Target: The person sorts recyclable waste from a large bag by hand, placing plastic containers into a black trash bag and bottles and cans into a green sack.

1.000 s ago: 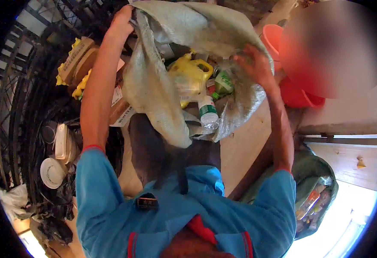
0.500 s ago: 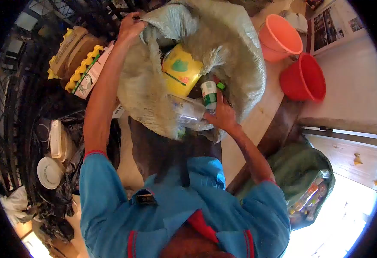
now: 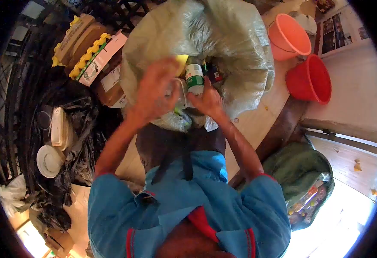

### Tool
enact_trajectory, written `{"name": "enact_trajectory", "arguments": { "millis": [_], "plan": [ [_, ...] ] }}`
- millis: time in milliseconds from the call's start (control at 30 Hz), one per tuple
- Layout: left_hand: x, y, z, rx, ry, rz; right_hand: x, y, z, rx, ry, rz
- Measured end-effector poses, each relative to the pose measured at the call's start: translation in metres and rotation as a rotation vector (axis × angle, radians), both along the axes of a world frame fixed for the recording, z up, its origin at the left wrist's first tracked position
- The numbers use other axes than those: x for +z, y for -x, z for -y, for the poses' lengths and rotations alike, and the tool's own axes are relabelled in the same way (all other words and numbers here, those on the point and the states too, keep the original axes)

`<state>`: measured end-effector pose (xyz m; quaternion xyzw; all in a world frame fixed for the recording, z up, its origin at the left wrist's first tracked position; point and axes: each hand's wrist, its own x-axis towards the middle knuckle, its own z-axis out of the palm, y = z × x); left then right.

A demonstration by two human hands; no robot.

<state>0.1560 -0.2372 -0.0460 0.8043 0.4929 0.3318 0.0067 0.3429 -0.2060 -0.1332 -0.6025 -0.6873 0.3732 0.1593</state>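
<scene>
A pale woven sack (image 3: pixel 154 41) stands open in front of me, with bottles in its mouth. My left hand (image 3: pixel 156 90) is over the sack's left side, smeared by motion, so its grip cannot be made out. Partly behind it is a clear plastic container (image 3: pixel 181 92). My right hand (image 3: pixel 208 101) has thumb and finger around the lower end of a white bottle with a green label (image 3: pixel 194 76). A bit of a yellow container (image 3: pixel 181 62) shows behind my left hand, and a dark item (image 3: pixel 214 72) lies right of the white bottle.
An orange-pink bucket (image 3: pixel 288 36) and a red bucket (image 3: pixel 309 79) are at the upper right. A green sack of bottles (image 3: pixel 298 172) lies at the lower right. Cardboard and yellow trays (image 3: pixel 89 56), black plastic bags (image 3: pixel 85 142) and white tubs (image 3: pixel 50 161) are on the left.
My left hand has let go of the sack's upper left rim and moved down over its mouth. My right hand has moved in from the right side to the white bottle. The sack's opening is narrower.
</scene>
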Motion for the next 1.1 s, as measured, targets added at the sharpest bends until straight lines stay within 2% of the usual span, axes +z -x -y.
{"name": "enact_trajectory", "arguments": {
  "millis": [67, 100, 167, 233, 300, 333, 367, 433, 500, 567, 600, 667, 733, 767, 800, 867, 900, 933, 1000, 1033, 1100],
  "plan": [
    [-0.008, -0.013, 0.025, -0.103, 0.286, -0.105, -0.005, 0.001, -0.004, 0.008, -0.015, -0.003],
    [-0.022, -0.012, 0.032, -0.100, 0.284, -0.102, -0.007, -0.002, -0.006, 0.032, -0.003, -0.031],
    [-0.058, -0.006, 0.041, 0.094, 0.399, -0.300, -0.011, -0.007, -0.011, 0.053, 0.006, -0.060],
    [-0.073, 0.001, 0.041, 0.160, 0.399, -0.294, -0.015, -0.015, -0.008, 0.129, 0.030, -0.171],
    [-0.081, 0.012, 0.033, 0.220, 0.394, -0.287, -0.009, -0.027, -0.003, 0.111, 0.003, -0.166],
    [-0.084, 0.013, 0.032, 0.234, 0.425, -0.272, 0.004, -0.037, 0.004, 0.088, -0.021, -0.156],
    [-0.086, 0.013, 0.030, 0.248, 0.452, -0.256, 0.021, -0.054, 0.013, 0.089, -0.010, -0.299],
    [-0.087, 0.018, 0.024, 0.238, 0.479, -0.227, 0.053, -0.089, 0.029, 0.067, 0.043, -0.346],
    [-0.089, 0.021, 0.015, 0.211, 0.499, -0.201, 0.060, -0.141, 0.042, 0.049, -0.054, -0.155],
    [-0.094, 0.020, 0.013, 0.263, 0.417, -0.234, 0.077, -0.189, 0.067, -0.101, 0.016, -0.506],
    [-0.093, 0.020, 0.010, 0.239, 0.422, -0.231, 0.086, -0.213, 0.081, -0.219, -0.021, -0.365],
    [-0.088, 0.020, 0.007, 0.236, 0.460, -0.271, 0.082, -0.271, 0.112, -0.489, -0.116, -0.441],
    [-0.095, 0.021, 0.009, 0.252, 0.402, -0.259, 0.089, -0.323, 0.145, -0.564, -0.182, -0.738],
    [-0.099, 0.013, 0.006, 0.265, 0.337, -0.237, 0.090, -0.350, 0.160, -0.668, -0.264, -0.760],
    [-0.103, 0.009, 0.003, 0.197, 0.291, -0.249, 0.092, -0.379, 0.192, -0.807, -0.385, -0.755],
    [-0.106, 0.000, 0.002, 0.014, 0.207, -0.224, 0.080, -0.441, 0.259, -0.988, -0.418, -0.391],
    [-0.092, 0.004, 0.012, -0.015, 0.234, -0.191, 0.083, -0.444, 0.278, -1.117, -0.481, -0.285],
    [-0.081, 0.005, 0.019, 0.057, 0.332, -0.194, 0.081, -0.435, 0.287, -1.232, -0.535, -0.189],
    [-0.081, 0.029, 0.027, 0.119, 0.294, -0.215, 0.078, -0.425, 0.284, -1.285, -0.733, -0.655],
    [-0.080, 0.036, 0.025, 0.117, 0.260, -0.235, 0.071, -0.435, 0.303, -1.316, -0.749, -0.644],
    [-0.077, 0.034, 0.039, 0.098, 0.226, -0.238, 0.043, -0.464, 0.357, -1.671, -0.751, -0.348]
  ]
}}
